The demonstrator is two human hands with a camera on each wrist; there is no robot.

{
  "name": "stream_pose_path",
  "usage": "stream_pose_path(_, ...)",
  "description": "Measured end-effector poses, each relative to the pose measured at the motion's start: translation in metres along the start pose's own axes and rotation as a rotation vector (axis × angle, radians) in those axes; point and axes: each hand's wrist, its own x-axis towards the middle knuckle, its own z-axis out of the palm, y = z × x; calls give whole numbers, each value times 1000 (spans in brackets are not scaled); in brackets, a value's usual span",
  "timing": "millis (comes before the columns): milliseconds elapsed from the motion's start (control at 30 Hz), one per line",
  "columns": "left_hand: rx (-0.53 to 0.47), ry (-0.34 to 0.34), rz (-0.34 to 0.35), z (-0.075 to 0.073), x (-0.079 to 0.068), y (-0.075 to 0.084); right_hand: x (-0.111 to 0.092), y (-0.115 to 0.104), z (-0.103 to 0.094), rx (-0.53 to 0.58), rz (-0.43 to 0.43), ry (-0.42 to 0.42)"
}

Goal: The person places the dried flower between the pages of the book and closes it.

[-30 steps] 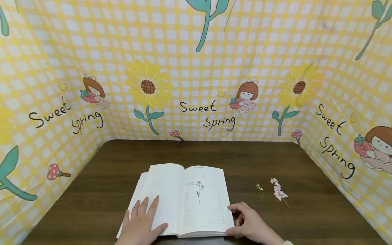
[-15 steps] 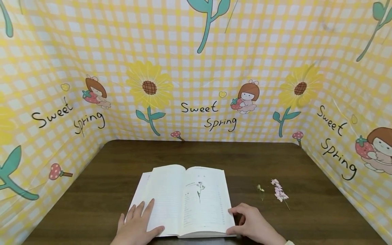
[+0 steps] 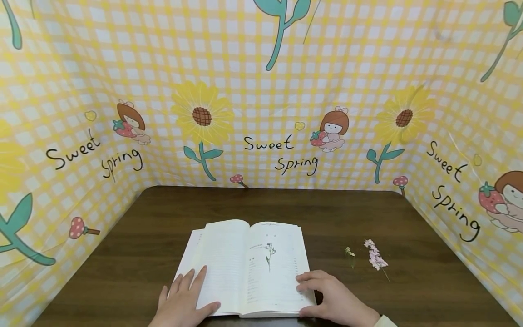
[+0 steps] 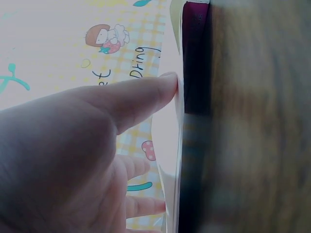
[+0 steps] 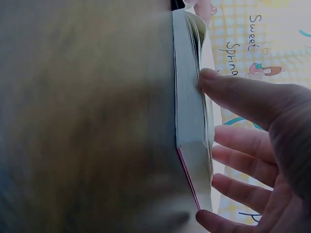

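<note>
An open book (image 3: 224, 259) lies on the table, with lines of print on its pages. On the right page (image 3: 282, 254) is a thin dark flower figure; whether printed or real I cannot tell. My left hand (image 3: 181, 297) rests on the left page with fingers spread, its thumb (image 4: 150, 92) near the bottom edge. My right hand (image 3: 331, 293) lies at the right page's lower outer corner. In the right wrist view its fingers (image 5: 243, 162) extend over the page, while the thumb (image 5: 233, 90) touches the edge of the page block.
To the right of the book lie a pink flower sprig (image 3: 376, 256) and a smaller pale yellow-green sprig (image 3: 348, 251). The dark wooden table (image 3: 261, 204) is walled at the back and sides by a yellow checked cloth (image 3: 261, 109).
My right hand's fingers have shifted from the page's outer edge onto the page, and are less curled. The left hand has slid slightly toward me and outward on the left page.
</note>
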Motion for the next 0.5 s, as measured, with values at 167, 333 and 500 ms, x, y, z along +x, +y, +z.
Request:
stream_pose_path(167, -23, 3, -6, 0, 1, -2, 5, 2, -7, -27, -100, -2)
stream_pose_path(333, -35, -1, -3, 1, 1, -4, 6, 3, -11, -49, -220, 19)
stream_pose_path(500, -40, -1, -1, 2, 1, -5, 8, 2, -7, -129, -197, 183)
